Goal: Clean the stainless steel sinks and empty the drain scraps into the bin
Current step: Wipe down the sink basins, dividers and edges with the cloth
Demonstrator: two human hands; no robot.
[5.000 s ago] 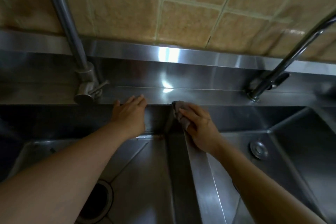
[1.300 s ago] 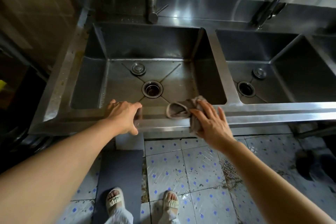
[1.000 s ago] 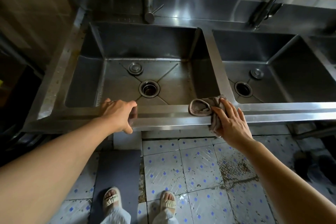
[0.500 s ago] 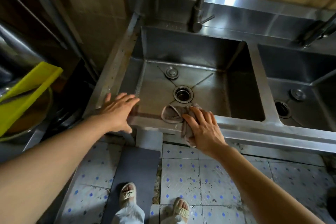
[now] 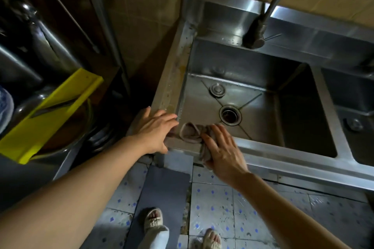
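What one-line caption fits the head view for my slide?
Right hand wipes the sink's front rim with a cloth; left hand rests on the corner.

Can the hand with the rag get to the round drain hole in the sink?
Probably yes. The right hand presses the rag on the front rim, and the drain hole lies just beyond it with nothing between.
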